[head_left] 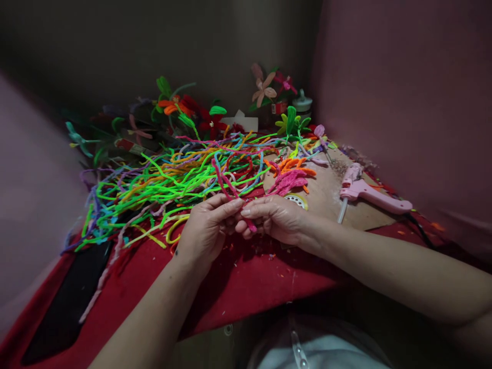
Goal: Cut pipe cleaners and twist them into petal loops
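Observation:
Between my two hands is a dark pink pipe cleaner [224, 180]; its long end rises away from me and a short end pokes out below my fingers. My left hand [209, 223] pinches it between thumb and fingers. Touching the left one, my right hand [274, 218] pinches the same pipe cleaner from the other side. Just behind them lie pink pipe-cleaner petals [288, 182] and orange petals [294, 166]. A big heap of loose pipe cleaners [165, 177], mostly green, spreads to the left.
A pink glue gun [374, 195] rests on a cardboard sheet [323, 205] at right. Finished pipe-cleaner flowers [263, 89] stand along the back near a lidded jar [302, 105]. A flat black object [73, 302] lies on the red cloth [253, 287] at left. Walls enclose the table.

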A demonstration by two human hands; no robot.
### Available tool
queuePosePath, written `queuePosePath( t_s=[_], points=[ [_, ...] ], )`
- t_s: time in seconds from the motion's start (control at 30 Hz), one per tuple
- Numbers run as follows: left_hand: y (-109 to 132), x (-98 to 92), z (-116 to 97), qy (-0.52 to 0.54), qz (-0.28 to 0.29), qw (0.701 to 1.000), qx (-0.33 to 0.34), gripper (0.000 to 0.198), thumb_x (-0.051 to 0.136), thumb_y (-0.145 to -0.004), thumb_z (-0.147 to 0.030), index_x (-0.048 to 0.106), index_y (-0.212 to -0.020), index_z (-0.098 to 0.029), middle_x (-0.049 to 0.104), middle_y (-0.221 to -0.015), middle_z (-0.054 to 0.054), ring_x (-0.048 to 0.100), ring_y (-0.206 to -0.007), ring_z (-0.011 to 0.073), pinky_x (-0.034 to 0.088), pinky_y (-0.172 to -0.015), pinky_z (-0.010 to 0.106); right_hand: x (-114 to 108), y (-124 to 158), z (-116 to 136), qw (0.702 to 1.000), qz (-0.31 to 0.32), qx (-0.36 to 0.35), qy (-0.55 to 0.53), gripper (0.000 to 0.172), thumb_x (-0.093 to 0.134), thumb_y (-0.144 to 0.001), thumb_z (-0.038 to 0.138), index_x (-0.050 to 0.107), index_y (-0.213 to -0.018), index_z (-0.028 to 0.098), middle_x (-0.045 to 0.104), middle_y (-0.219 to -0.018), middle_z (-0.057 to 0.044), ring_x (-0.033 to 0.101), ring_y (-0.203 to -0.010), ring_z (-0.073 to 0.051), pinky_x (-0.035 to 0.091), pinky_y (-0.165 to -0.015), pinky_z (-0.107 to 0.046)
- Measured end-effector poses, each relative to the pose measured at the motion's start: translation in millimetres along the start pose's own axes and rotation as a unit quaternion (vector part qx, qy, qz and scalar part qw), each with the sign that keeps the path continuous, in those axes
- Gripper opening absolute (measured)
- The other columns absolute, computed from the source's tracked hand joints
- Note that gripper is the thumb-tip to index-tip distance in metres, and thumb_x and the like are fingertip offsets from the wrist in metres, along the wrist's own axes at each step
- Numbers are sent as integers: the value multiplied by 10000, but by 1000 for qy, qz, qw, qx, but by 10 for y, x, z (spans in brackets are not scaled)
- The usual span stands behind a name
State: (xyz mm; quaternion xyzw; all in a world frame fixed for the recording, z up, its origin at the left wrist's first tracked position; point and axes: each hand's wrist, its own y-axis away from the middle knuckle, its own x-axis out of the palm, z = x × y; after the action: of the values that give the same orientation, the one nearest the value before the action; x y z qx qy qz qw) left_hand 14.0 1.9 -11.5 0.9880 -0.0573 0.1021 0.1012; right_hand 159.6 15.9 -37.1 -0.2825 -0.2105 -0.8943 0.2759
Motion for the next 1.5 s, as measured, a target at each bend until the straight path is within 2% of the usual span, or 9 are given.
queuePosePath(
  t_s=[0.13, 0.27, 0.37, 0.6, 0.97, 1.07, 1.2, 1.43, 1.5],
  points=[
    [4, -25, 27, -108, -60, 989, 82, 142, 711, -690, -264, 633, -673, -147, 587, -564, -13, 511, -465, 85, 371, -451, 200, 21, -4, 0, 998, -26, -39, 29, 81, 618, -694, 154, 645, -671, 82, 679, -600, -71, 582, -476, -103, 466, -519, -223],
    [69, 16, 14, -243, -122, 945, 181, 115, 692, -707, -250, 647, -648, -163, 564, -552, -27, 453, -485, 79, 346, -467, 200, 14, -25, -5, 998, -31, -46, 26, 92, 590, -691, 161, 632, -648, 91, 667, -574, -63, 576, -452, -112, 456, -485, -228],
    [110, 54, -7, -272, -137, 926, 222, 85, 666, -727, -229, 643, -665, -175, 560, -565, -32, 445, -493, 81, 347, -478, 198, 6, -33, 6, 998, -31, -52, 28, 94, 595, -677, 170, 634, -643, 92, 658, -556, -54, 571, -447, -111, 455, -480, -227],
    [69, 0, -13, -149, -61, 978, 136, 123, 692, -704, -241, 598, -744, -174, 594, -623, -26, 524, -532, 92, 406, -508, 197, -24, -37, 6, 996, -12, -68, 52, 113, 622, -663, 193, 642, -658, 82, 656, -571, -51, 579, -478, -107, 449, -498, -218],
    [100, 18, -34, -238, -85, 948, 190, 66, 686, -685, -218, 645, -656, -175, 576, -594, -19, 484, -531, 97, 385, -520, 204, 1, -27, -4, 995, -1, -80, 60, 80, 585, -669, 167, 626, -639, 105, 638, -542, -29, 540, -461, -92, 428, -491, -214],
    [107, 13, 11, -280, -105, 917, 266, 31, 682, -691, -192, 685, -721, -198, 626, -691, -2, 553, -647, 127, 425, -634, 217, -13, -37, -13, 992, -7, -96, 76, 104, 567, -674, 176, 627, -634, 101, 633, -544, -35, 519, -450, -89, 397, -470, -212],
    [64, -68, 42, -368, -59, 858, 354, 124, 639, -749, -183, 718, -820, -249, 630, -778, 18, 573, -739, 152, 430, -700, 251, -45, -64, -35, 989, 1, -117, 92, 104, 565, -668, 171, 628, -617, 106, 628, -540, -36, 458, -444, -79, 375, -466, -211],
    [44, -220, -99, -587, -19, 665, 461, 114, 616, -768, -216, 714, -759, -272, 609, -751, 41, 492, -738, 188, 382, -697, 310, -54, -43, 41, 978, 30, -109, 173, 131, 547, -650, 158, 569, -523, 137, 570, -489, -3, 441, -443, -86, 343, -468, -223],
    [105, -211, -136, -618, 26, 654, 435, 121, 591, -777, -211, 702, -768, -257, 641, -784, 47, 514, -743, 187, 381, -697, 300, -42, -14, 96, 961, 31, -109, 251, 141, 549, -644, 154, 564, -506, 136, 550, -469, 3, 436, -446, -85, 321, -465, -222]
  ],
)
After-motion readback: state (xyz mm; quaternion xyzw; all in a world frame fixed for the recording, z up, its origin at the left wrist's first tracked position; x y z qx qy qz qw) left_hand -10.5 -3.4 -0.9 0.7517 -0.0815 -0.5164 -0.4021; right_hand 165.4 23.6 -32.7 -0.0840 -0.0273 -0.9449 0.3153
